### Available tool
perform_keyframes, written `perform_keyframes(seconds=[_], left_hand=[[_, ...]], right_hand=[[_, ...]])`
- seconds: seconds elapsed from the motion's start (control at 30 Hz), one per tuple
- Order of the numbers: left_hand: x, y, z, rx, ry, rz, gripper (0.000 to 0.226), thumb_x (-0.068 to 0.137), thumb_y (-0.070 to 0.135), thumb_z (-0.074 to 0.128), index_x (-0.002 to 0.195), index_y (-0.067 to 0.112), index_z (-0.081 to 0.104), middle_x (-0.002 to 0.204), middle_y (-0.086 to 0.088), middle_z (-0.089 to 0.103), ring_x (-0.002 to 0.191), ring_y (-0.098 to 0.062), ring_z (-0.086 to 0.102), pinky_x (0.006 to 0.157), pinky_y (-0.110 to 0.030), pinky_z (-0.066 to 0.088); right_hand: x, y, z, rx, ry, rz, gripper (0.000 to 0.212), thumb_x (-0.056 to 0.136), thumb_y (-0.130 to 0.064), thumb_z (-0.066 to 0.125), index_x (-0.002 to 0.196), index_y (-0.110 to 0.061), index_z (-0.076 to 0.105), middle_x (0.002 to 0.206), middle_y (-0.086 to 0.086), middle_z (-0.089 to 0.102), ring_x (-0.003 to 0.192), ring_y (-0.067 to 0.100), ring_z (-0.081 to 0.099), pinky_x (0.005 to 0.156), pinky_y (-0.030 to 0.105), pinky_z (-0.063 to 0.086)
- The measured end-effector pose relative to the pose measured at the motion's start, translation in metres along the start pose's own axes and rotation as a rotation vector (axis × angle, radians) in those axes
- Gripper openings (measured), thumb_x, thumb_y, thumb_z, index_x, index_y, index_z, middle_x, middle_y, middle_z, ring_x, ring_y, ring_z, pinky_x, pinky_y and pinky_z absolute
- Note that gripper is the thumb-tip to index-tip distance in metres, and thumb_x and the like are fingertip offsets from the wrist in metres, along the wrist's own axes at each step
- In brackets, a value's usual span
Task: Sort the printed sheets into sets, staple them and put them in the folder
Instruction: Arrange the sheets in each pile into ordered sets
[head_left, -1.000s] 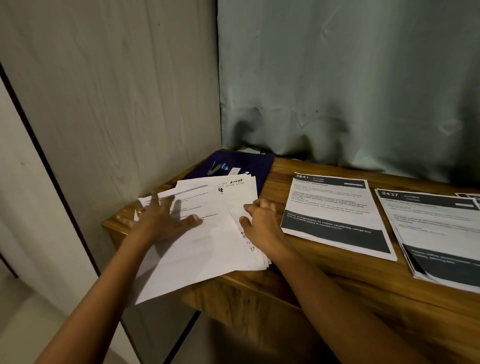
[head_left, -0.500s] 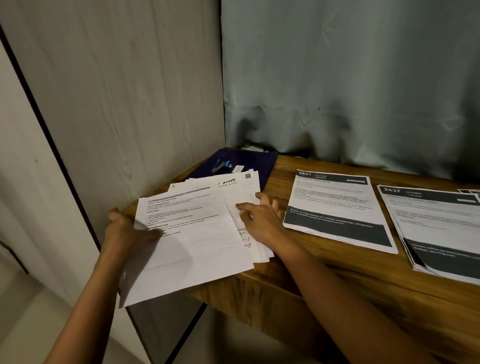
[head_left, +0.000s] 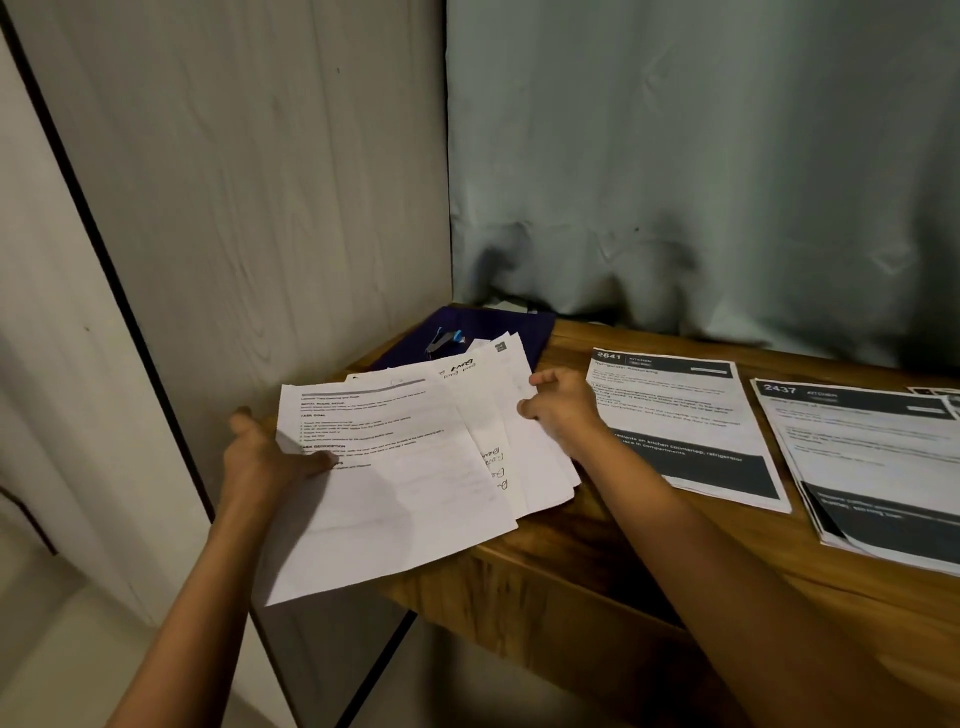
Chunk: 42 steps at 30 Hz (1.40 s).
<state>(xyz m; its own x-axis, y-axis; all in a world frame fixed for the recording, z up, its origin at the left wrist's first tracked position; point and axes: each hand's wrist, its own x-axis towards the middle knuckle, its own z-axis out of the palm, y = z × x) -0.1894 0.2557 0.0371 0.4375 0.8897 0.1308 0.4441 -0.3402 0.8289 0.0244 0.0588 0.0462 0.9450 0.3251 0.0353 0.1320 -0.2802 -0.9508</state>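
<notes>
My left hand (head_left: 265, 460) grips the left edge of the top printed sheet (head_left: 395, 493), which juts out past the table's front-left corner. Beneath it lies a loose pile of white sheets (head_left: 524, 457), some with handwriting. My right hand (head_left: 563, 413) pinches the right edge of that pile. A dark blue folder (head_left: 524, 327) lies behind the pile in the back left corner, and a small blue-and-silver stapler (head_left: 444, 340) rests on it. Right of my right hand sits a sheet headed 2641 (head_left: 691, 415). Further right is a stack headed 2437 (head_left: 872, 457).
The wooden table (head_left: 649, 566) stands against a pale wood-grain panel (head_left: 260, 182) on the left and a grey-green curtain (head_left: 701, 156) behind. Its front edge drops to the floor at lower left.
My left hand went from pressing flat on the pile to gripping the top sheet's left edge and drawing it toward me. My right hand shifted up the pile's right edge.
</notes>
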Motion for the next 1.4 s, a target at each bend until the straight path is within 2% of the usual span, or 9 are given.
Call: perform_keyframes(seconds=[0.23,0.4,0.5,0.63,0.8,0.9,1.07,1.2,1.4], left_hand=[[-0.003,0.015,0.013,0.013,0.025,0.067,0.085,0.072,0.008,0.082,0.136,-0.006,0.028,0.135,-0.03,0.045,0.123,-0.045,0.045,0.092,-0.048,0.042],[-0.008,0.018,0.025,0.285,-0.017,0.206,0.069,0.086,0.033,0.069,0.134,-0.003,0.035,0.138,-0.03,0.04,0.124,-0.046,0.041,0.097,-0.051,0.039],[-0.023,0.025,0.041,0.452,-0.152,0.368,0.067,0.097,0.044,0.044,0.15,0.01,0.021,0.158,-0.016,0.015,0.144,-0.037,0.015,0.116,-0.047,0.015],[-0.044,0.03,0.069,0.537,-0.449,0.522,0.08,0.085,0.072,0.021,0.153,0.033,0.006,0.161,0.001,-0.003,0.147,-0.028,-0.009,0.115,-0.048,-0.008],[-0.048,0.02,0.089,0.696,-0.514,0.536,0.095,0.07,0.086,0.007,0.152,0.037,0.004,0.161,0.004,-0.005,0.147,-0.032,-0.009,0.113,-0.057,-0.01],[-0.047,0.017,0.091,0.734,-0.509,0.536,0.111,0.057,0.095,-0.008,0.152,0.038,0.002,0.161,0.004,-0.006,0.147,-0.032,-0.009,0.113,-0.055,-0.012],[-0.05,0.02,0.088,0.766,-0.507,0.526,0.093,0.071,0.081,0.011,0.152,0.037,0.003,0.161,0.004,-0.006,0.147,-0.032,-0.008,0.113,-0.054,-0.012],[-0.049,0.02,0.088,0.764,-0.511,0.518,0.094,0.07,0.081,0.011,0.152,0.036,0.004,0.161,0.004,-0.005,0.147,-0.033,-0.007,0.113,-0.055,-0.011],[-0.047,0.021,0.086,0.781,-0.514,0.524,0.092,0.073,0.081,0.013,0.152,0.035,0.005,0.161,0.002,-0.004,0.147,-0.034,-0.005,0.114,-0.057,-0.008]], right_hand=[[0.013,-0.007,-0.035,-0.196,0.137,-0.04,0.029,0.078,0.0,0.07,0.105,-0.008,0.061,0.114,0.01,0.061,0.103,0.025,0.057,0.076,0.026,0.044],[0.01,-0.003,-0.042,-0.326,0.126,-0.08,0.031,0.081,-0.015,0.073,0.108,-0.005,0.061,0.114,0.01,0.061,0.093,0.019,0.052,0.075,0.026,0.041],[0.007,0.003,-0.038,-0.372,0.082,-0.101,0.048,0.075,-0.02,0.081,0.115,-0.005,0.058,0.114,0.01,0.06,0.099,0.024,0.056,0.075,0.027,0.042],[0.006,0.005,-0.032,-0.4,0.106,-0.1,0.049,0.072,-0.014,0.083,0.114,-0.005,0.058,0.114,0.011,0.061,0.101,0.025,0.058,0.076,0.026,0.044],[0.005,0.007,-0.033,-0.356,0.187,-0.071,0.023,0.076,-0.008,0.078,0.087,-0.009,0.058,0.094,0.005,0.057,0.085,0.02,0.055,0.071,0.028,0.045],[0.009,0.01,-0.036,-0.356,0.229,-0.074,0.03,0.078,-0.007,0.076,0.062,-0.011,0.051,0.08,0.008,0.058,0.075,0.021,0.056,0.065,0.026,0.042],[0.015,0.014,-0.038,-0.319,0.294,-0.073,0.027,0.08,-0.004,0.072,0.06,-0.01,0.054,0.078,0.012,0.062,0.072,0.023,0.059,0.063,0.025,0.042],[0.017,0.013,-0.045,-0.323,0.359,-0.1,0.006,0.085,-0.01,0.064,0.08,-0.009,0.06,0.084,0.007,0.061,0.08,0.025,0.059,0.064,0.029,0.042],[0.02,-0.003,-0.077,-0.303,0.498,-0.218,0.006,0.09,-0.014,0.06,0.096,-0.012,0.061,0.101,0.01,0.065,0.088,0.028,0.059,0.069,0.029,0.04]])
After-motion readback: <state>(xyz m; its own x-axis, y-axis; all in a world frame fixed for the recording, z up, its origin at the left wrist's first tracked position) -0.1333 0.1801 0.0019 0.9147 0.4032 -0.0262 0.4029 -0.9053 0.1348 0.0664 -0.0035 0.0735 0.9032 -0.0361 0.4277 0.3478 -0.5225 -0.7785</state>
